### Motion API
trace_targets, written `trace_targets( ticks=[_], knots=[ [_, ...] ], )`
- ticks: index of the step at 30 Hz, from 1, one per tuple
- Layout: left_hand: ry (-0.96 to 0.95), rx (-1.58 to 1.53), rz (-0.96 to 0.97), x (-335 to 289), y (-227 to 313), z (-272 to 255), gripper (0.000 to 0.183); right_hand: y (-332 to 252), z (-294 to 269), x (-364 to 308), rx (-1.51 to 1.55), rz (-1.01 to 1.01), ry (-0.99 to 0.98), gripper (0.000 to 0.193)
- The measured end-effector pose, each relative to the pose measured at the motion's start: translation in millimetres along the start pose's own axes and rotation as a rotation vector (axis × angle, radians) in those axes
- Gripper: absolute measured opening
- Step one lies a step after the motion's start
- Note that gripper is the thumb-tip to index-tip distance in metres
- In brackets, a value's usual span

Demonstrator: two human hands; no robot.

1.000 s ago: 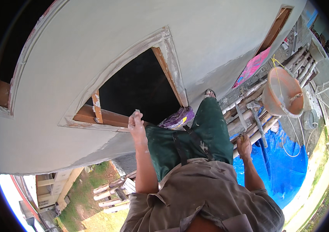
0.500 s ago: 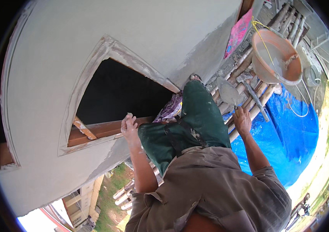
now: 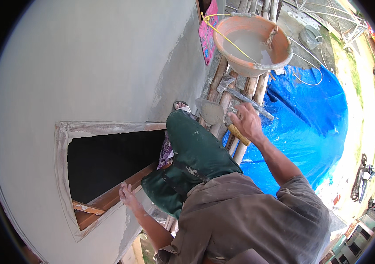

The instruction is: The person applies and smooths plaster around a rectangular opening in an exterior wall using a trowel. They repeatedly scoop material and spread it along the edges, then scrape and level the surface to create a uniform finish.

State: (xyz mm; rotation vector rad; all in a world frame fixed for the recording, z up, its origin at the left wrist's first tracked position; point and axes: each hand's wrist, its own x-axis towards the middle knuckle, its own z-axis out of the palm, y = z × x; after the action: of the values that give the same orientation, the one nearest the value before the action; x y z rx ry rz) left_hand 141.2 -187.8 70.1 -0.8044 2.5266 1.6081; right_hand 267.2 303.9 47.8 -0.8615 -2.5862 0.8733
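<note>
My right hand [image 3: 248, 124] hovers over the poles with fingers bent and apart, just beside the wooden handle of a trowel [image 3: 239, 135]. The trowel's mortar-smeared blade [image 3: 211, 111] lies on the poles beyond my knee. A hammer-like tool with a grey handle [image 3: 250, 102] rests crosswise just past that hand. At the lower edge of the window opening, my left hand [image 3: 128, 195] is by the brown wooden frame [image 3: 112, 194], its fingers loosely bent and apart. No object shows in it.
An orange basin [image 3: 252, 66] of greyish water, with a yellow cord, stands on the wooden poles [image 3: 226, 102]. A blue tarp [image 3: 310, 119] spreads at the right. The plastered wall [image 3: 108, 66] fills the left. A metal bucket [image 3: 310, 37] stands farther off.
My right hand has let go of the trowel, which now lies on the poles. The view has turned toward the right. A small pale bit at my left fingertips no longer shows.
</note>
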Motion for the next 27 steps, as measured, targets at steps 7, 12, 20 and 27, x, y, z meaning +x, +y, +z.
trace_targets(
  ticks=[7,12,20,27],
  knots=[
    [0.126,0.022,0.119,-2.9,-18.4,-38.3,0.031,179.2,-112.7,272.0,0.419,0.434,0.477,0.056],
    [0.248,0.086,0.077,-37.7,-36.1,-55.6,0.034,238.7,-58.1,356.7,0.322,0.663,0.202,0.054],
    [0.301,-0.009,0.025,-64.6,-62.0,-76.8,0.031,178.3,-54.0,336.5,-0.362,0.409,-0.251,0.06],
    [0.263,0.019,0.026,-47.2,-91.6,-70.7,0.035,71.6,-139.7,251.2,-0.17,-0.271,-0.005,0.041]
  ],
)
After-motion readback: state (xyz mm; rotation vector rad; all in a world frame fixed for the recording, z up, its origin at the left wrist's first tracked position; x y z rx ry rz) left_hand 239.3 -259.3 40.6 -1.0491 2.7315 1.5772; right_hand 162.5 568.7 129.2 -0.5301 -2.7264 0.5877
